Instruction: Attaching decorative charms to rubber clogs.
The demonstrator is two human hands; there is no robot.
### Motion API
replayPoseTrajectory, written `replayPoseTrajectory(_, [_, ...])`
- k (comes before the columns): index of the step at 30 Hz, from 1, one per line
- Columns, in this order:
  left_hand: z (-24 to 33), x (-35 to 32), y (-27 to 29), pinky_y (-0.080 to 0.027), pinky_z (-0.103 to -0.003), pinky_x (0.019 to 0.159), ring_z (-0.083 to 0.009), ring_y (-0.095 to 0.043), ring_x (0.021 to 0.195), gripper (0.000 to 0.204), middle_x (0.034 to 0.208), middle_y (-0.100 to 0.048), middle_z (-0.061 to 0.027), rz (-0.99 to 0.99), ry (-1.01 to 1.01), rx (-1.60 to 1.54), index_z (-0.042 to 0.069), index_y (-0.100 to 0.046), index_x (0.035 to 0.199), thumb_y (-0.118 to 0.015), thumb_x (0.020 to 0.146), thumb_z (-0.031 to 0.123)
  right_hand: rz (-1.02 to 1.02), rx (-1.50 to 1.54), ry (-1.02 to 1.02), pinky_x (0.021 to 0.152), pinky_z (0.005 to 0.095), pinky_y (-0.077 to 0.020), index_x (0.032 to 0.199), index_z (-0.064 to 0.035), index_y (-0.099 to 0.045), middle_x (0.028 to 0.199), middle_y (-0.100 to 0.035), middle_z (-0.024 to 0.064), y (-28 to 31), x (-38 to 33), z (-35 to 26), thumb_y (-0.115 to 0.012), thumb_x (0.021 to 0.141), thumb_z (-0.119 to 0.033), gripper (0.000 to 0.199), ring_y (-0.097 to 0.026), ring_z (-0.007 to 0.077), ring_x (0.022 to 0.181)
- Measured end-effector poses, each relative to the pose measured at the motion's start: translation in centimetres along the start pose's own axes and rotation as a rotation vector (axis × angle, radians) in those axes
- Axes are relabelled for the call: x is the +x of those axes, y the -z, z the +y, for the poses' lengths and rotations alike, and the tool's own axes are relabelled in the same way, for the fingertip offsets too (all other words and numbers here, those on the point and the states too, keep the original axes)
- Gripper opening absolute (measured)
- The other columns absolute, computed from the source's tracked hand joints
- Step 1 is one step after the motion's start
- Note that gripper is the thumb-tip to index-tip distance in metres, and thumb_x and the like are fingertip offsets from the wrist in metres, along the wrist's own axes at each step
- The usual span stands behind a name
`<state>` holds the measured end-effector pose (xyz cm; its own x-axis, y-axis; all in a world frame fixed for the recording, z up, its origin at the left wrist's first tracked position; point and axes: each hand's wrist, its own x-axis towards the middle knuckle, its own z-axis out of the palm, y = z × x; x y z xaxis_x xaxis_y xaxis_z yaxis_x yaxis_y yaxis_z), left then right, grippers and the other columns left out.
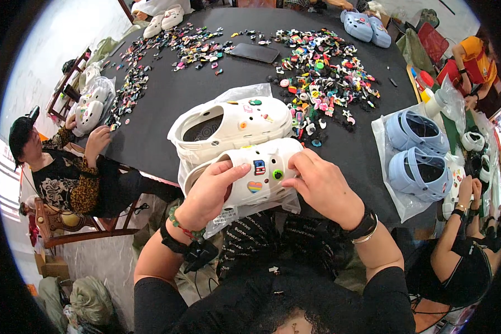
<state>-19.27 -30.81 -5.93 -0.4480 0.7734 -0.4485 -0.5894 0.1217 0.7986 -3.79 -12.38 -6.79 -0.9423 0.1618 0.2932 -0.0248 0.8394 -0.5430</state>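
A white clog (256,183) with a heart charm, a letter-like charm and a green round charm lies near me, toe to the right. My left hand (212,188) grips its heel end, thumb on top and the other fingers hidden inside the opening. At the toe, my right hand (324,182) is curled round the front, thumb and forefinger pressed on the surface beside the green charm; anything under those fingertips is hidden. Just beyond sits the matching white clog (234,123), decorated with several charms. Clear plastic wrap (266,92) lies beneath the pair.
Loose charms (325,78) cover much of the far side of the black table (161,108). A dark phone (254,53) lies among them. Blue clogs (420,173) stand on plastic at right. A person (67,161) sits at left handling white clogs (89,114); others are at right.
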Motion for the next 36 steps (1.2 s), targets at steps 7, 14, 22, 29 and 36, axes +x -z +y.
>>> replayPoseTrajectory(7, [-0.2,0.2,0.1,-0.054,-0.035,0.095,-0.0211,-0.066,0.108,0.038,0.123,-0.065,-0.0119,-0.036,-0.030,-0.030,-0.004,-0.055,0.129,-0.061,0.097,0.014,0.103,0.023,0.075,0.068,0.0424,-0.0518,0.104,-0.0030,-0.053,0.097,-0.059,0.0154,0.0,0.4,-0.4,-0.072,0.085,-0.014,0.029,-0.064,0.0356,0.083])
replayPoseTrajectory(14, [-0.3,0.1,0.1,-0.054,-0.035,0.094,-0.0195,-0.066,0.106,0.037,0.123,-0.065,-0.0109,-0.027,-0.061,-0.014,-0.004,-0.054,0.130,-0.060,0.097,0.012,0.086,0.006,0.150,0.067,0.0412,-0.0537,0.107,-0.0014,-0.054,0.098,-0.058,0.0146,-0.2,1.8,-1.3,-0.068,0.088,-0.016,0.028,-0.064,0.0342,0.085])
replayPoseTrajectory(22, [-0.4,-0.1,0.1,-0.050,-0.032,0.098,-0.0163,-0.063,0.110,0.036,0.123,-0.064,-0.0097,-0.030,-0.084,-0.008,-0.004,-0.054,0.130,-0.060,0.098,0.011,0.029,-0.147,0.267,0.067,0.0391,-0.0537,0.099,0.0005,-0.052,0.092,-0.058,0.0147,-0.8,4.0,-1.9,-0.067,0.087,-0.014,0.024,-0.065,0.0315,0.083])
replayPoseTrajectory(29, [-0.5,0.2,0.3,-0.050,-0.033,0.097,-0.0170,-0.064,0.107,0.030,0.119,-0.066,-0.0079,-0.012,-0.080,0.039,-0.002,-0.059,0.125,-0.059,0.097,0.010,-0.071,-0.326,0.258,0.068,0.0352,-0.0558,0.101,0.0000,-0.053,0.094,-0.058,0.0138,-0.9,4.4,-3.0,-0.063,0.084,-0.011,0.022,-0.066,0.0274,0.085])
replayPoseTrajectory(36, [-0.4,-0.4,-0.3,-0.051,-0.030,0.088,-0.0137,-0.064,0.097,0.027,0.111,-0.068,-0.0060,0.023,-0.135,0.061,-0.003,-0.062,0.120,-0.059,0.098,0.013,-0.055,-0.281,0.238,0.067,0.0370,-0.0560,0.100,0.0006,-0.052,0.093,-0.056,0.0144,-1.2,4.0,-2.9,-0.062,0.086,-0.013,0.022,-0.065,0.0286,0.084])
